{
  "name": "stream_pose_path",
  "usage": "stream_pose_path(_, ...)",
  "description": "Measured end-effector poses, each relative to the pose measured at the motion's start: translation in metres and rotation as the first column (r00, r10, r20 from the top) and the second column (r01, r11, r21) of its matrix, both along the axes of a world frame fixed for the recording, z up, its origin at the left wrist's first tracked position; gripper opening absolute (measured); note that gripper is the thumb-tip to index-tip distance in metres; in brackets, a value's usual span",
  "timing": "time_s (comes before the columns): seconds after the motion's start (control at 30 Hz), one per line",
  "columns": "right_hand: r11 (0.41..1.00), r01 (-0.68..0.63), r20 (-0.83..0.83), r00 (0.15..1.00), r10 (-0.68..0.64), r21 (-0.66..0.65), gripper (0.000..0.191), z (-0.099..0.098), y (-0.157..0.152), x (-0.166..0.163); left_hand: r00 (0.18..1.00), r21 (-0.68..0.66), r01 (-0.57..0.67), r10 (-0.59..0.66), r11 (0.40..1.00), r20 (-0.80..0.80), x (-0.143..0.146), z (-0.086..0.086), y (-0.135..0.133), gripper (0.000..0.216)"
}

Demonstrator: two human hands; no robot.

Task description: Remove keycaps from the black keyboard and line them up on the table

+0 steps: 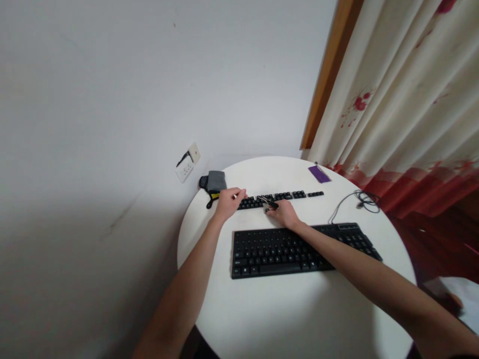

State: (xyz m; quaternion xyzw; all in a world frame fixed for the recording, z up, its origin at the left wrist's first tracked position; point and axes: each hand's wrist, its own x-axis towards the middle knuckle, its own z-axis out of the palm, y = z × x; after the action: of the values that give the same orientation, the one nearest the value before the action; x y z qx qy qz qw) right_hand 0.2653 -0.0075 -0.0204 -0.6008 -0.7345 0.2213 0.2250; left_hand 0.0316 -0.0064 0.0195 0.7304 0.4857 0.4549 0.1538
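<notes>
My right hand (284,214) is closed around a black-handled keycap puller (272,203), its thin metal wires pointing left over a row of loose black keycaps (283,196). A small dark keycap (267,210) shows by the fingertips of that hand. At the left end of the row is my left hand (229,203), thumb and fingers pinched together; what they hold, if anything, is too small to make out. A black keyboard (277,249) lies nearer to me, with my right forearm crossing above its right part.
Beside my left hand a grey pouch (216,182) with a black and yellow strap sits on the round white table (292,304). A purple card-like item (319,174) lies at the back right. The coiled keyboard cable (368,200) rests near the right edge. Wall and curtain border the table.
</notes>
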Motion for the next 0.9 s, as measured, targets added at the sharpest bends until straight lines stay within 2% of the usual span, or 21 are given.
stream_pose_path(0.2, 0.997, 0.076, 0.055, 0.996, -0.075, -0.026, 0.019, 0.002, -0.007, -0.003, 1.000, 0.007, -0.012, 0.012, 1.000, -0.005, -0.002, -0.002, 0.001, 0.037)
stream_pose_path(0.4, 0.983, 0.171, 0.146, 0.976, -0.160, -0.063, 0.023, 0.005, -0.001, -0.012, 1.000, -0.009, -0.017, 0.017, 1.000, -0.009, -0.001, -0.001, 0.001, 0.037)
stream_pose_path(0.9, 0.984, 0.168, 0.162, 0.974, -0.156, -0.058, 0.024, 0.007, 0.007, -0.020, 0.998, -0.013, -0.048, 0.047, 0.999, -0.032, -0.002, -0.003, 0.001, 0.037)
